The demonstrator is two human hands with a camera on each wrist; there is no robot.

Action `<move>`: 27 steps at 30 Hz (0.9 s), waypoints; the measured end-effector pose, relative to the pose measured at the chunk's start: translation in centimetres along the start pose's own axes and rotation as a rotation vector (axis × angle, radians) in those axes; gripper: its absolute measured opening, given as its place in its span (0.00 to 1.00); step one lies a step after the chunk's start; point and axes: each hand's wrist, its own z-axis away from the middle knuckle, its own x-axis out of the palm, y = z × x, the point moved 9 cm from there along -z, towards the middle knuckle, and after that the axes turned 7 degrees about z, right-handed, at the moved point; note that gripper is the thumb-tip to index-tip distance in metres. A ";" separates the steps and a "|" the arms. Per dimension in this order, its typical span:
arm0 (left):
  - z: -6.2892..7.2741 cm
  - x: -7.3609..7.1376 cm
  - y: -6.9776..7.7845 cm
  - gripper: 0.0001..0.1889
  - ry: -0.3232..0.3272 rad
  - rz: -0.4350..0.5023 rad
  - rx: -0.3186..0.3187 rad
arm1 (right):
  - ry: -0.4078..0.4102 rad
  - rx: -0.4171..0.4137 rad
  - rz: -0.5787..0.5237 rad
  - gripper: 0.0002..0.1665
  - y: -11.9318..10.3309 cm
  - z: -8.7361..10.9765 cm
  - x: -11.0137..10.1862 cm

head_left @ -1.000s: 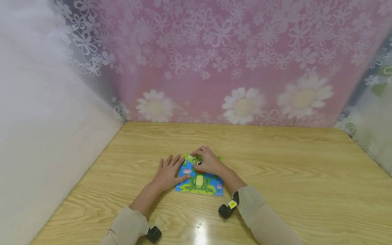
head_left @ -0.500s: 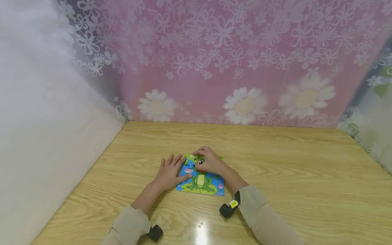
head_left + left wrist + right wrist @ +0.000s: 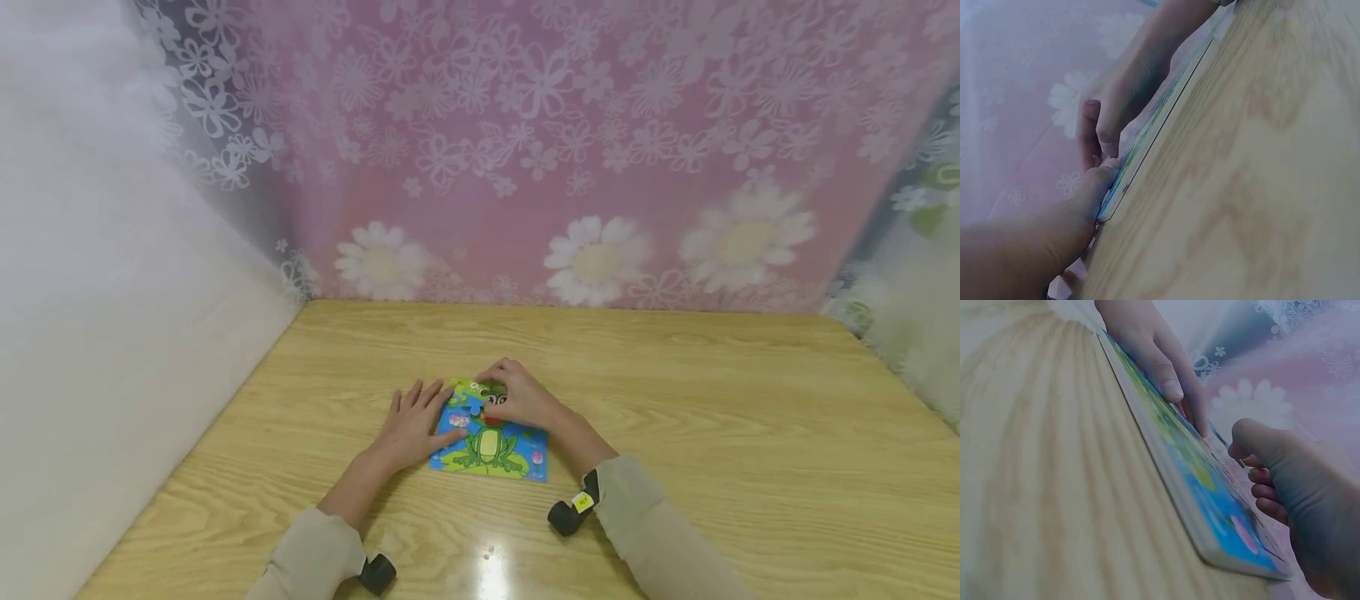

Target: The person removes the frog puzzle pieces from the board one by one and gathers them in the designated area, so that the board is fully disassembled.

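A frog jigsaw puzzle point(image 3: 489, 450) lies flat on the table, a green frog on a blue ground. My left hand point(image 3: 408, 427) rests on its left side, fingers spread, the thumb reaching over the picture. At the upper part, my right hand point(image 3: 521, 400) pinches a blue and green puzzle piece point(image 3: 474, 403) by the frog's eyes, between thumb and fingers. In the right wrist view the piece point(image 3: 1235, 453) shows as a thin dark edge at the thumb tip, just above the board point(image 3: 1210, 515). The right hand hides the puzzle's upper right part.
The wooden table point(image 3: 712, 433) extends all round the puzzle. A pink flowered cloth point(image 3: 480, 200) hangs along its back edge and a white sheet point(image 3: 150, 317) along the left. Black wrist cameras point(image 3: 566, 517) sit by both sleeves.
My right hand has shifted slightly right, and more of the blue piece and both frog eyes now show beside its thumb. The left hand stays in place.
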 end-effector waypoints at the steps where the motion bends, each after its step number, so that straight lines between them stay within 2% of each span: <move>1: 0.1 0.0 0.0 0.42 -0.003 0.003 -0.002 | -0.001 -0.004 0.000 0.24 0.0 0.1 -0.1; 8: 0.2 0.0 0.1 0.43 -0.012 0.036 -0.005 | 0.015 0.027 -0.011 0.23 0.9 1.1 -1.4; 17: 0.3 -0.3 0.5 0.42 -0.010 0.054 0.010 | 0.013 0.007 -0.002 0.22 1.6 2.3 -3.4; 27: 0.1 0.2 0.0 0.43 -0.011 0.027 -0.007 | 0.041 0.039 0.042 0.22 2.9 3.8 -5.9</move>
